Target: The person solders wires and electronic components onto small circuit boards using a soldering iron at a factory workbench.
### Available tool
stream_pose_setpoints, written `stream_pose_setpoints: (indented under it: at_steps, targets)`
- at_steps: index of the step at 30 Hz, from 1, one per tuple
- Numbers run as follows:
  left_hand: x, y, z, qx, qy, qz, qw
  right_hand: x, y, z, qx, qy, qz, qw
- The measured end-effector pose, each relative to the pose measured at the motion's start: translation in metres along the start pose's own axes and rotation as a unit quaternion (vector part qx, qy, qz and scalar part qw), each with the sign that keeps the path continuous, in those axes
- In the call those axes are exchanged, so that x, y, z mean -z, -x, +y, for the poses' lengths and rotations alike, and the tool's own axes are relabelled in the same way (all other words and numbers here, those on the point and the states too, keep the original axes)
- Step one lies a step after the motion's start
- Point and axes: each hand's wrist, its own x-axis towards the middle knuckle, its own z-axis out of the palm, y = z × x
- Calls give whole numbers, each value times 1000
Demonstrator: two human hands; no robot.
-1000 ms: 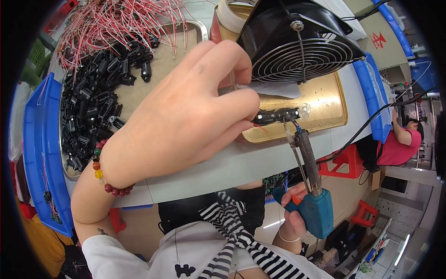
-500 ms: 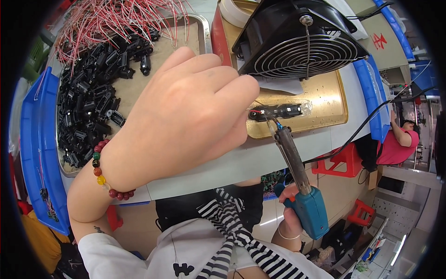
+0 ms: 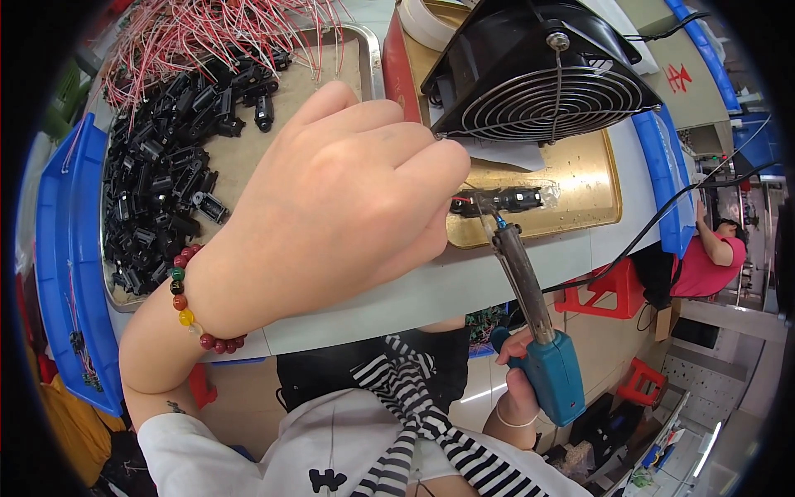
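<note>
Head view: I look down over my bench, my forearms coming in from six o'clock.
Left hand: my left hand (image 3: 348, 207) is curled closed, fingertips pinched together at its three o'clock side. I cannot see clearly what they pinch; a thin strand seems to run from them toward the joint, which would explain the raised wrist.
Bracelet: a beaded bracelet (image 3: 192, 300) sits on that wrist, at eight o'clock from the knuckles.
Right hand: my right hand (image 3: 520, 383) is wrapped around the teal handle of the soldering iron (image 3: 530, 311), low at five o'clock, so the hot end stays far from my skin.
Iron tip: the shaft slants up toward eleven o'clock and its tip meets the small black connector (image 3: 501, 200).
Connector: it lies flat in a groove of the brass-coloured jig plate (image 3: 580, 178), just beside my left fingertips at three o'clock, held steady there so neither hand has to clamp it.
Fan: a black fan (image 3: 538, 79) with a wire grille stands tilted at twelve o'clock from the plate, facing the joint, likely for fumes.
Parts tray: a metal tray (image 3: 368, 50) at ten o'clock holds a heap of black connectors (image 3: 166, 174) with red wires (image 3: 207, 33), within my left arm's reach.
Blue bin: a blue bin (image 3: 70, 248) lies at nine o'clock.
Other person: someone in a red top (image 3: 704, 265) sits well apart at three o'clock.
</note>
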Motion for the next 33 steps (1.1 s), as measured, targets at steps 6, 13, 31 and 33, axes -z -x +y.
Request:
stream_pose_setpoints:
  at_steps: [6,13,31,33]
  targets:
    - [-2,1,-1,-4,-2,2,1000,-1,-1,-2,-3,13,-6,1000]
    - [-2,1,-1,-6,-10,0,1000,1,-4,-4,-10,-6,-21,1000]
    - [-6,1,-1,-13,-8,-2,1000,1,-2,-8,-83,-143,-10,986]
    - [-6,1,-1,-13,-9,-2,1000,0,-2,-10,-81,-144,-12,986]
